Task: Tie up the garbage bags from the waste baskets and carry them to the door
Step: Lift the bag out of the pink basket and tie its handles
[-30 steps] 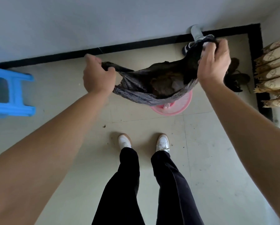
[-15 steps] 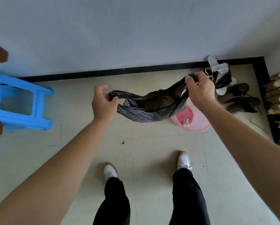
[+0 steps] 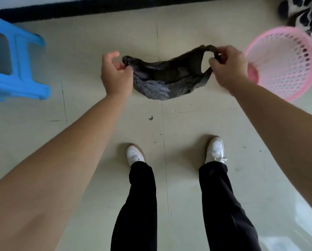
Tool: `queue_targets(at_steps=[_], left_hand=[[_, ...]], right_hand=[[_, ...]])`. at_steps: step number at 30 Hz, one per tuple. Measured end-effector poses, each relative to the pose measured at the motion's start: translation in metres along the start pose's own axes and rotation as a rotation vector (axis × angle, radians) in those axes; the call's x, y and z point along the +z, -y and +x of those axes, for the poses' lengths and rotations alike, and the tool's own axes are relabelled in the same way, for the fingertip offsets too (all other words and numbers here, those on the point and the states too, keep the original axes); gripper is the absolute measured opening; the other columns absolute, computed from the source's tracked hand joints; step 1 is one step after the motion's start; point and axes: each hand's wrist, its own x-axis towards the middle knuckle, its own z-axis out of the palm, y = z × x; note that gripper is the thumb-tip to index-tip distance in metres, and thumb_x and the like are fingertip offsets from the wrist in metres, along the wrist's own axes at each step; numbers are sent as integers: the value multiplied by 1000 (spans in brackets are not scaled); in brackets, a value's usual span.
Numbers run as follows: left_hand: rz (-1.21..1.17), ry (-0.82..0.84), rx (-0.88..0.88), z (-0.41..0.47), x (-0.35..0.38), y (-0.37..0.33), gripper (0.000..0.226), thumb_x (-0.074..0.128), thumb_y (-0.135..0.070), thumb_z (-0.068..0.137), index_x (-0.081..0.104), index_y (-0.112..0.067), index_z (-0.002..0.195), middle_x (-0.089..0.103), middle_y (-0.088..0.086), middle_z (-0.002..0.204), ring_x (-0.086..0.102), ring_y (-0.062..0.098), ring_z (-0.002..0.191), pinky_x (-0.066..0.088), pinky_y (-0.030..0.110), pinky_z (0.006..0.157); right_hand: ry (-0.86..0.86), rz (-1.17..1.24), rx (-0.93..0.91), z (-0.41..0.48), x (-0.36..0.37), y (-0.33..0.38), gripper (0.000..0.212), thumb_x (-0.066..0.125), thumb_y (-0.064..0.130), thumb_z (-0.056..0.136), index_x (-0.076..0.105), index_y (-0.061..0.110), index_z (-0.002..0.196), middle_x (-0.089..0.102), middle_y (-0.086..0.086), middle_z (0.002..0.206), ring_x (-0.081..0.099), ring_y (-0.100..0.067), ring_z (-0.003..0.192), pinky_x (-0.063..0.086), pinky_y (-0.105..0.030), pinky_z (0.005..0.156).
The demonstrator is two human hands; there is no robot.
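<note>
Pinched: garbage bag (image 3: 167, 82) rims | left hand (image 3: 115, 75) | right hand (image 3: 227, 66) | beside pink basket (image 3: 285, 64)

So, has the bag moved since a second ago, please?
Yes: the bag has shifted left, off the basket, toward the stool.

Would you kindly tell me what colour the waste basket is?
Pink, with a lattice of holes; the waste basket shows clearly in the head view.
</note>
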Motion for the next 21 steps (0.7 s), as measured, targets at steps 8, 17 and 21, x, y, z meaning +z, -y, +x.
queue_targets(at_steps=[8,17,21], left_hand=[[146,68,-122,-56,-4,27,113,68,-60,82,0,-10,158,5,7,167,4,20,153,7,34,122],[171,174,-115,-30,69,126,119,61,-77,75,-2,-20,158,6,3,166,6,23,153,10,45,124],[-33,72,-70,18,113,147,109,72,-72,66,25,-22,151,33,-8,147,36,13,139,31,37,119]], right_hand=[[169,9,86,-65,1,-38,124,75,61,76,-8,17,158,-2,-12,166,1,-27,153,8,-46,121],[234,-80,-59,-8,67,-109,144,68,81,61,-20,18,156,-17,-5,166,-12,-24,153,1,-46,124],[200,-1,-121,48,117,-118,147,75,85,50,0,21,159,9,0,166,8,-22,153,11,-43,124]])
